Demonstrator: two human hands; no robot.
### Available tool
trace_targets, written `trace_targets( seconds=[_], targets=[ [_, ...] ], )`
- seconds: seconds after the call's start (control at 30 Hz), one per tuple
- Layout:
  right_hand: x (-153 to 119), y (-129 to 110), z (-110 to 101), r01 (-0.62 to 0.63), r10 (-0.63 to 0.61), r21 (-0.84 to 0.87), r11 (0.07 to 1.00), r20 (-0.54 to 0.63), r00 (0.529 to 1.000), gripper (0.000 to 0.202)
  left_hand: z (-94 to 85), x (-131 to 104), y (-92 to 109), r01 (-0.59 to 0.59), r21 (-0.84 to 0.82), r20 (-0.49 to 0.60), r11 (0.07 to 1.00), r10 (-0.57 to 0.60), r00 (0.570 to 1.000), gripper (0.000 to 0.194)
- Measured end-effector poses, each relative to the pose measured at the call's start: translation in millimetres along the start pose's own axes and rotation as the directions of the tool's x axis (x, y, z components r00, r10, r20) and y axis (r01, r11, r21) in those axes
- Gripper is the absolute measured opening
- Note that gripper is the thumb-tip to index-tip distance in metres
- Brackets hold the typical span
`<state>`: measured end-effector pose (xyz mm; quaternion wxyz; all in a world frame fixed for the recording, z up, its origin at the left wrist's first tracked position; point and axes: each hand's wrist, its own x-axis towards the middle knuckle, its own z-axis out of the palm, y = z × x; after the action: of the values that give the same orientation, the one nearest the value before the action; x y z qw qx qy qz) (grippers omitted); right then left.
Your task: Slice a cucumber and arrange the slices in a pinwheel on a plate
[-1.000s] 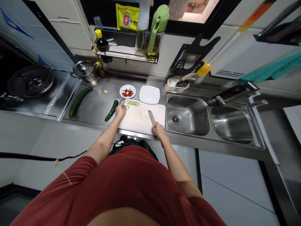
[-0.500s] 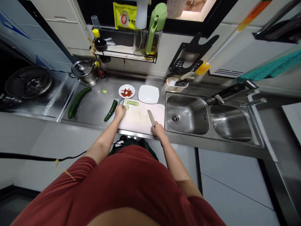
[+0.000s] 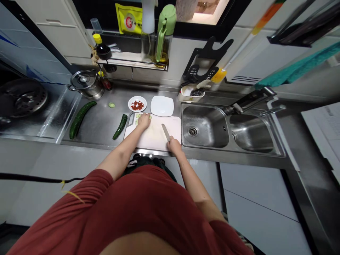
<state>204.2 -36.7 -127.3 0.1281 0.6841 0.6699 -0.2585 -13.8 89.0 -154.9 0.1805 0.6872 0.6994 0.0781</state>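
Note:
My right hand (image 3: 174, 145) is closed round the handle of a kitchen knife (image 3: 165, 132), its blade slanting up and left over the white cutting board (image 3: 156, 140). At the board's far left part, my left hand (image 3: 144, 121) has its fingers bent down on a row of thin cucumber slices (image 3: 138, 115). The hand covers much of that row, so its exact hold is partly hidden. A shorter piece of cucumber (image 3: 120, 126) lies left of the board. A whole cucumber (image 3: 82, 119) and a small cut piece of cucumber (image 3: 112, 105) are farther left.
Behind the board stand a white plate with chopped red pieces (image 3: 130, 105) and a square white plate (image 3: 162, 106). A double sink (image 3: 183, 124) adjoins on the right. A lidded steel pot (image 3: 87, 86) is at the back left, below a shelf of bottles (image 3: 122, 58).
My left hand has moved right, from the board's left edge onto the row of cucumber slices. My right hand keeps the knife in nearly the same place. The whole view has shifted slightly.

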Motion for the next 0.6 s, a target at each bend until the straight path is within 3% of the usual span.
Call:
trace_targets(
  seconds=[0.23, 0.47, 0.6],
  targets=[
    [1.6, 1.7, 3.7, 0.007, -0.007, 0.002, 1.000, -0.020, 1.000, 0.028, 5.4, 8.0, 2.1, -0.004, 0.067, 0.045, 0.998, 0.001, 0.999, 0.034],
    [4.4, 2.5, 6.2, 0.002, -0.002, -0.001, 1.000, -0.017, 1.000, 0.027, 1.6, 7.2, 2.5, -0.012, 0.086, -0.002, 0.996, 0.013, 1.000, 0.033],
    [4.9, 2.2, 5.4, 0.001, -0.001, 0.001, 1.000, -0.010, 1.000, 0.027, 1.2, 2.7, 0.0, 0.020, -0.007, -0.020, 1.000, -0.020, 1.000, 0.027]
  ],
)
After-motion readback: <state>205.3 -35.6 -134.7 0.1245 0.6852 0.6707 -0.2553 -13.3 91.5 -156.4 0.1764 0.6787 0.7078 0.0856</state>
